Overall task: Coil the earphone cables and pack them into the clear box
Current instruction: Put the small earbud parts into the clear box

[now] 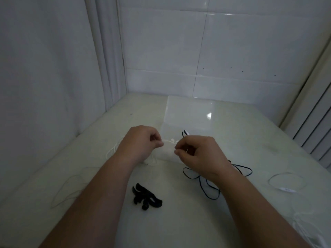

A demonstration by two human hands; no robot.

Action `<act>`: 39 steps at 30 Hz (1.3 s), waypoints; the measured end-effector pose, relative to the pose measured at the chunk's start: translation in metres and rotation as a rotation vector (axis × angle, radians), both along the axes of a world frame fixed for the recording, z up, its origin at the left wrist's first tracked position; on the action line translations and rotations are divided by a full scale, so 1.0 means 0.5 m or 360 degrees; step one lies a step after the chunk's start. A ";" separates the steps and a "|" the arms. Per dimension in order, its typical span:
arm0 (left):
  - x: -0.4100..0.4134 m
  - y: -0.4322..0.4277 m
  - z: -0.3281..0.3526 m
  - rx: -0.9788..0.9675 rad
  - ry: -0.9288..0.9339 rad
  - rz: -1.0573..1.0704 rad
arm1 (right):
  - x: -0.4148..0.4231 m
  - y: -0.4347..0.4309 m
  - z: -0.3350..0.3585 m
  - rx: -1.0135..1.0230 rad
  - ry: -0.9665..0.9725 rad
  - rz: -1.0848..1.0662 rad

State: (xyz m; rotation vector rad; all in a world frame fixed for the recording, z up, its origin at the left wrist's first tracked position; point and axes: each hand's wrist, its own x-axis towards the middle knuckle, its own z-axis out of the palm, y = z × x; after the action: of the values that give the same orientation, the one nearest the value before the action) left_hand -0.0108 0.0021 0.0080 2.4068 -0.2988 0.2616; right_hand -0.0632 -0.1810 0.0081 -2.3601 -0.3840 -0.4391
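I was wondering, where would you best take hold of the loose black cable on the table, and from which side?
Probably at the loop of the black cable that lies nearest the person, pinched from above on its near side. That loop lies flat and open on the table, clear of the right forearm, which covers the middle of the tangle.

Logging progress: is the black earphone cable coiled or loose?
Loose: the black earphone cable sprawls in uneven loops on the table, not gathered into a coil.
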 end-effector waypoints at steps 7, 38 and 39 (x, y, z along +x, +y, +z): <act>-0.005 -0.003 0.003 -0.0021 -0.0013 0.0027 | -0.007 0.027 -0.014 -0.0107 0.0783 0.0361; 0.007 0.004 0.004 -0.0025 0.0027 -0.0052 | 0.014 -0.029 0.014 0.0305 -0.0154 -0.0344; 0.006 0.004 0.005 0.0001 0.0016 -0.0045 | 0.016 -0.030 0.012 0.0304 -0.0143 -0.0365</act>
State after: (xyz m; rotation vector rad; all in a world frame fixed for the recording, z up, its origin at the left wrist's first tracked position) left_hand -0.0080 0.0041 0.0103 2.4020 -0.3279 0.2365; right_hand -0.0551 -0.1963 0.0140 -2.2104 -0.1056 -0.6612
